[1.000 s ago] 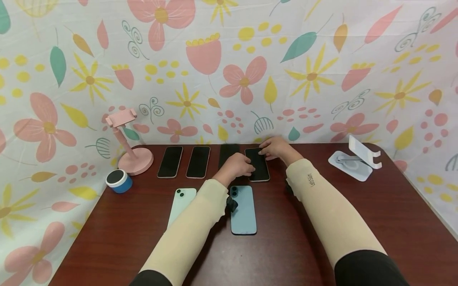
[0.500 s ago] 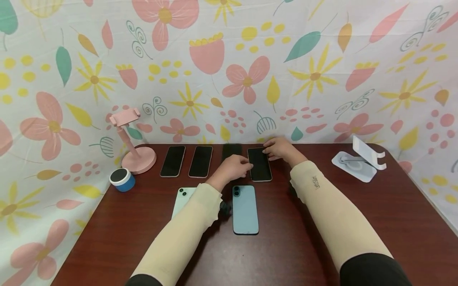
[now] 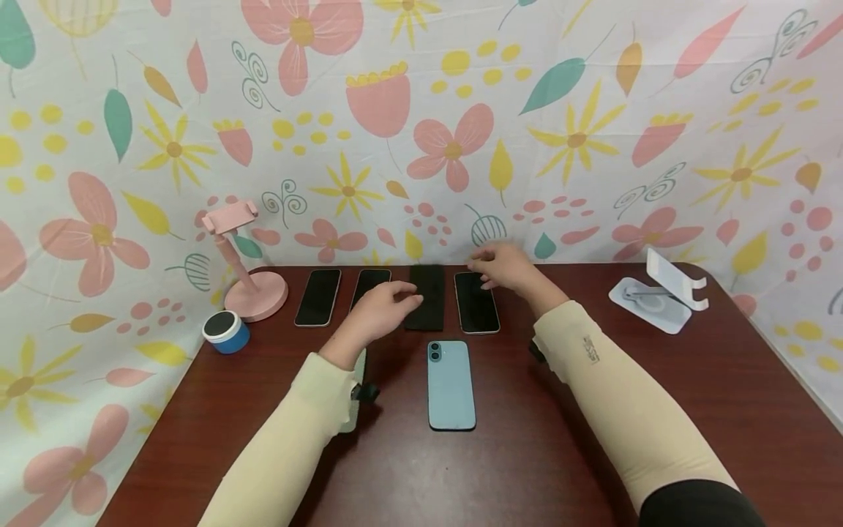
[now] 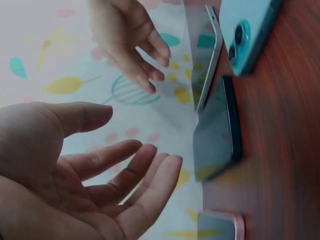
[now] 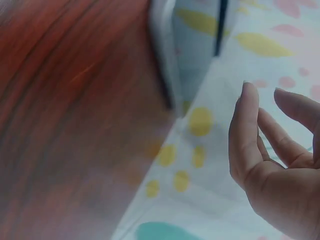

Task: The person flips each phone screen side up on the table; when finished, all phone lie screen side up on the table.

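Observation:
My left hand (image 3: 382,311) hovers over the second phone from the left (image 3: 374,276), partly covering it. Its fingers are loosely bent with nothing between them, as the left wrist view also shows. My right hand (image 3: 506,266) is raised over the top corner of the rightmost phone (image 3: 478,311), which lies screen up; this hand holds nothing either. Between the hands lies an all-black phone (image 3: 426,304). A light blue phone (image 3: 451,388) rests back up nearer the front. Beneath my left wrist, a pale green phone (image 3: 351,419) is mostly hidden.
At the far left of the row lies another dark-screened phone (image 3: 319,296). Beyond it stand a pink phone stand (image 3: 255,294) and a blue-and-white round tub (image 3: 226,333). A white folding stand (image 3: 658,296) is at the right. A floral cloth (image 3: 454,146) hangs behind the table.
My left hand has moved left, away from the rightmost phone, uncovering the black phone and covering part of the second one. My right hand has risen slightly off the rightmost phone's corner.

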`<state>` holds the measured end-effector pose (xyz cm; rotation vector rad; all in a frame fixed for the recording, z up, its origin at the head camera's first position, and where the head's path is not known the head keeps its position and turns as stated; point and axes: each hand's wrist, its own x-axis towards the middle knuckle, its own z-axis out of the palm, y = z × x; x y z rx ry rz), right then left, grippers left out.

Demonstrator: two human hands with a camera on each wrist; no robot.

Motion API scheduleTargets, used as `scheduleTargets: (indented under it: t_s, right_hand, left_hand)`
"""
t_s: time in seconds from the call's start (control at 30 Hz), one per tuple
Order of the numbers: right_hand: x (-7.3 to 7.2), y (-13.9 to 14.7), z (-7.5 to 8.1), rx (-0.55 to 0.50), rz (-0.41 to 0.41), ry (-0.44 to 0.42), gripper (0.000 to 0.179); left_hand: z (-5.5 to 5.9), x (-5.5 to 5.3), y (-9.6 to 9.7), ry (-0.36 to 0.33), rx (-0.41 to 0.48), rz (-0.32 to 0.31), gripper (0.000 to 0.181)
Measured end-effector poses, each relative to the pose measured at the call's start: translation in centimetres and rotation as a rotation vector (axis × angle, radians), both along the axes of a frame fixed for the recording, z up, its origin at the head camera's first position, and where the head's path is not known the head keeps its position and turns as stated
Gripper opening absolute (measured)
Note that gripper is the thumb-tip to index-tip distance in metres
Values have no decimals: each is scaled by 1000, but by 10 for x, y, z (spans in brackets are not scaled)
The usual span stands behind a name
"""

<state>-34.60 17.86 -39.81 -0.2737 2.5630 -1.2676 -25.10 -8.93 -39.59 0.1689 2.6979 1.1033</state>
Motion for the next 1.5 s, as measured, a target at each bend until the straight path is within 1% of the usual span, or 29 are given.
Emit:
scheduleTargets:
  t_s: [0.1, 0.27, 0.4, 0.5, 0.63, 0.77, 0.87, 0.93, 1.07, 1.2, 1.33, 1.5]
  right_hand:
    - [8, -11, 3, -23, 24, 5, 47]
    - [23, -34, 7, -78, 49, -25, 48]
    - [31, -54, 7, -114, 71, -42, 46]
    - [37, -70, 6, -116, 109, -54, 46]
    - [44, -89, 2, -107, 153, -66, 46]
    - [50, -105, -1, -85, 170, -63, 44]
    - [53, -117, -1, -69, 195, -50, 44]
    - [57, -124, -1, -58, 219, -41, 43]
    - [65, -139, -2, -37, 261, -39, 45]
    - [71, -152, -6, -13, 303, -67, 47]
    - [77, -162, -11, 16, 360, -107, 46]
    - [80, -171, -13, 41, 406, -126, 45]
  left_hand:
    - [-3, 10, -16, -8, -12, 25, 54]
    - [-8, 25, -40, -25, -13, 54, 56]
    - [-7, 34, -57, -4, -34, 71, 58]
    - [-6, 41, -71, 15, -69, 87, 58]
    - [-5, 52, -90, 16, -98, 98, 59]
    - [-6, 60, -102, 32, -130, 95, 59]
    - [-7, 65, -106, 55, -165, 94, 60]
    - [-8, 68, -108, 56, -187, 95, 60]
    - [-11, 72, -111, 24, -214, 92, 60]
    - [-15, 75, -113, 0, -233, 63, 62]
    - [-18, 81, -110, 1, -296, 21, 68]
    - [-13, 92, -100, 12, -408, -5, 78]
